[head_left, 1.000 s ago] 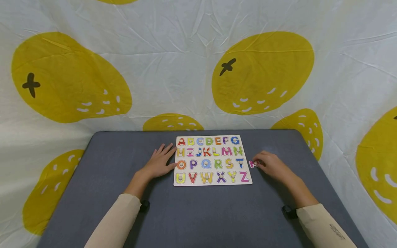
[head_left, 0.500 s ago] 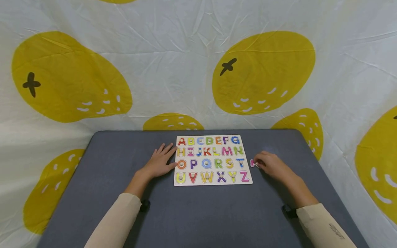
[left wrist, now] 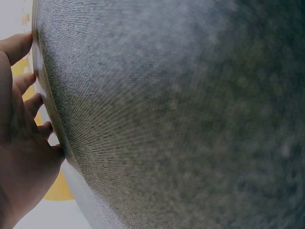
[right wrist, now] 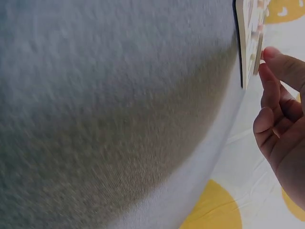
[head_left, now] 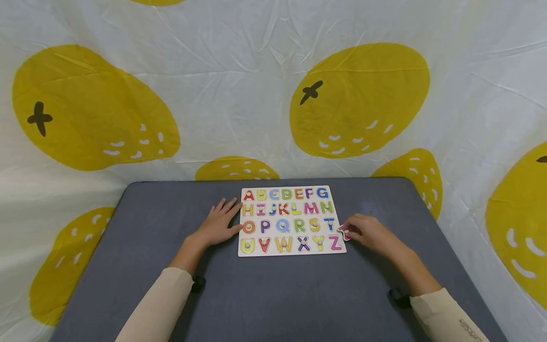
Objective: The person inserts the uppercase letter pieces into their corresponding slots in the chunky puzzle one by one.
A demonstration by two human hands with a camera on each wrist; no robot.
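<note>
A white alphabet puzzle board lies flat, filled with rows of coloured letters, most with a small knob. My left hand rests spread beside it, fingertips and thumb right at its left edge. In the left wrist view its fingers lie along the table. Between right thumb and index finger I pinch a pink letter puzzle piece; fingers partly cover its shape. That right hand is at the board's right edge, beside the pink Z place, which shows no knob. The right wrist view has the piece close over the board.
A dark grey table bears the board near its far edge. Behind it hangs a white cloth printed with large yellow fruit. Dark bands sit at both wrists, by the beige sleeves.
My right hand has moved slightly left with the pink letter piece, which has turned and now overlaps the board's right edge. The left hand stays at the left edge.
</note>
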